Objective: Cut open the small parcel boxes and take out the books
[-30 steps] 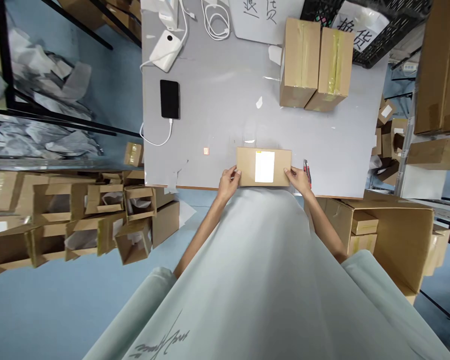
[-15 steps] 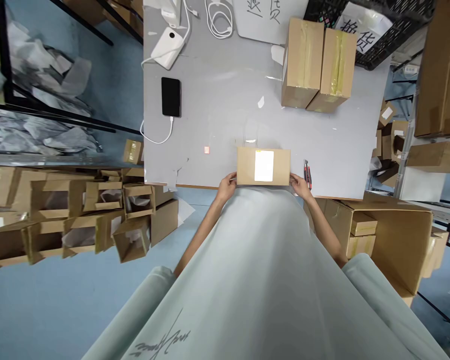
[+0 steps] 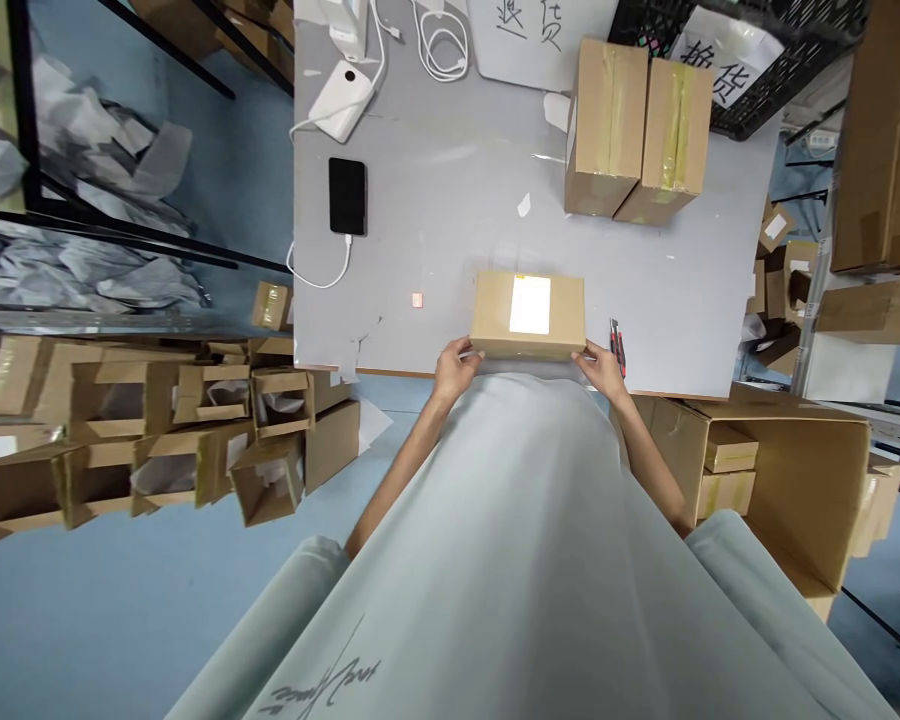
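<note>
A small brown cardboard box (image 3: 491, 315) with a white label on top sits at the near edge of the grey table (image 3: 435, 240). My left hand (image 3: 454, 366) grips its near left corner, fingers curled on the box. My right hand (image 3: 600, 368) holds the near right corner in the same way. The box looks tipped, with its near edge raised. A red and black utility knife (image 3: 618, 347) lies just right of my right hand.
Two taped cardboard boxes (image 3: 634, 125) stand at the table's far right. A black phone (image 3: 347, 196) on a white cable, a white power bank (image 3: 339, 88) and coiled cables lie at the far left. Open boxes (image 3: 195, 420) crowd the floor left; a large open carton (image 3: 787, 470) stands right.
My hands have slid from the box's sides to its near corners, and the box has shifted slightly away with its near edge lifting.
</note>
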Motion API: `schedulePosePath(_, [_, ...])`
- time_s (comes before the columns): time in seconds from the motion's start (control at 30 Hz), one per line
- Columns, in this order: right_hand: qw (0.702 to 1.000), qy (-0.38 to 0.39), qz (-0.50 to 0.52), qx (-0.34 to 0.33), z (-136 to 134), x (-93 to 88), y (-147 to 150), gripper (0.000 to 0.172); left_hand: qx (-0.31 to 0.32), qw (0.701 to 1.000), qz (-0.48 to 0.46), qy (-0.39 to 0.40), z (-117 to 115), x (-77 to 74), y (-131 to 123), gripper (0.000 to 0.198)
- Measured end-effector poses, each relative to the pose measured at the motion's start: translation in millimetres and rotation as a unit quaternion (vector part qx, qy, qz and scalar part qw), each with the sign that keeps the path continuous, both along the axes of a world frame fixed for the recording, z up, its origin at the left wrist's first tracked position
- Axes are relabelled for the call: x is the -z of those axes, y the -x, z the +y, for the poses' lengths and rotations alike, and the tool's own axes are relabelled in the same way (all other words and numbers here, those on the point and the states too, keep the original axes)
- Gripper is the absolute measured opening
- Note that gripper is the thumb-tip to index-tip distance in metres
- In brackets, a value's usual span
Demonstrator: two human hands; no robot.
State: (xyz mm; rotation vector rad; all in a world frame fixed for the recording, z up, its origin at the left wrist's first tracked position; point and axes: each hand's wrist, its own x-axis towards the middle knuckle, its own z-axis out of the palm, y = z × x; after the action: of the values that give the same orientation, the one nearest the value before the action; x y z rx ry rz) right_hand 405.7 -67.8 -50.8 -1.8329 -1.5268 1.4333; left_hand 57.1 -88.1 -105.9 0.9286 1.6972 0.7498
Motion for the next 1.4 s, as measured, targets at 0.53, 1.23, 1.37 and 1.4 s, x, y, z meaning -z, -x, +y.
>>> schedulePosePath(0.53, [0.977, -0.067, -0.200, -0.043, 29, -34.3, 24, 0.075, -0.068, 0.996, 0.055, -0.035, 24, -23.9, 4, 0.045])
schedulePosePath(1.23, [0.970, -0.160, -0.176, -0.055, 4, -29.3, 43, 0.064, -0.090, 0.995, -0.002, -0.031, 21, -20.7, 0, 0.057])
schedulePosePath(1.37, [0.963, -0.189, -0.188, -0.050, 1, -32.6, 41, 0.058, -0.094, 0.995, -0.011, -0.039, 20, -20.9, -2, 0.057])
schedulePosePath(1.4, [0.961, -0.198, -0.184, -0.055, 1, -34.3, 41, 0.055, -0.094, 0.995, -0.009, -0.045, 21, -21.6, -4, 0.057])
